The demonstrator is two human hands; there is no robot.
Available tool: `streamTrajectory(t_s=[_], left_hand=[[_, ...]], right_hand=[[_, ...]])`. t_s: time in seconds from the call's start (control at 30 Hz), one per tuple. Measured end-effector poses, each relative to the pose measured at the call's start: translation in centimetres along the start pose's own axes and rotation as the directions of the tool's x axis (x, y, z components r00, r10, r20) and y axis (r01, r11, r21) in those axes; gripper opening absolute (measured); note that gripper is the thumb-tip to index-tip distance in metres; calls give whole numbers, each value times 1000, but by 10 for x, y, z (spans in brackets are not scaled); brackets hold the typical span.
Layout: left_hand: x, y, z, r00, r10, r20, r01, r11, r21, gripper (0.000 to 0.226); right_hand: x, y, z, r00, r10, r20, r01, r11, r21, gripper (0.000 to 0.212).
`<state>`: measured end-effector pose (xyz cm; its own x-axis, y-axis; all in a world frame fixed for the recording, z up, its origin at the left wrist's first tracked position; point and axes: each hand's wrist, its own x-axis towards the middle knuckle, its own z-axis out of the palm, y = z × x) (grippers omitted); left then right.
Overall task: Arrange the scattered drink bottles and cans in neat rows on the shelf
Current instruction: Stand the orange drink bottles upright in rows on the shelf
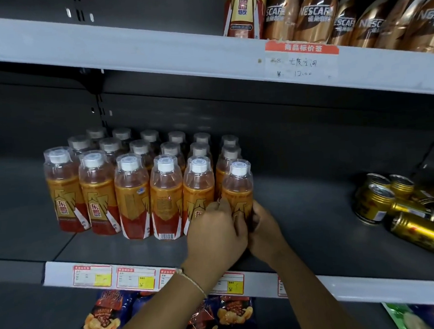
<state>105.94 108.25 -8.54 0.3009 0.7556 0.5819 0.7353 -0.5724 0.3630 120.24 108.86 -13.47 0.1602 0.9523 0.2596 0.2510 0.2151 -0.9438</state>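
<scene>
Seating end bottle [237,188] at right end of front row, near shelf [316,224] front edge; left hand [216,230] and right hand [264,231] fingers wrapped its base. Best kept upright, nudged flush with neighbour, label forward. Cans [404,208] lay scattered toward right edge.

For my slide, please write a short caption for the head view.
Both hands, left hand and right hand, hold the rightmost front bottle; gold cans lie scattered on the shelf.
</scene>
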Motion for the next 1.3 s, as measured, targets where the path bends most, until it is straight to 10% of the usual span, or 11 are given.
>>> streamTrajectory(t_s=[0.63,1.3], left_hand=[[-20,-44,27,998,-12,56,25,970,-240,12],[-26,-50,39,983,-165,85,175,975,-138,13]], right_hand=[[4,9,7,997,63,-40,-69,986,-153,58],[-1,12,13,993,17,-113,-45,967,-252,65]])
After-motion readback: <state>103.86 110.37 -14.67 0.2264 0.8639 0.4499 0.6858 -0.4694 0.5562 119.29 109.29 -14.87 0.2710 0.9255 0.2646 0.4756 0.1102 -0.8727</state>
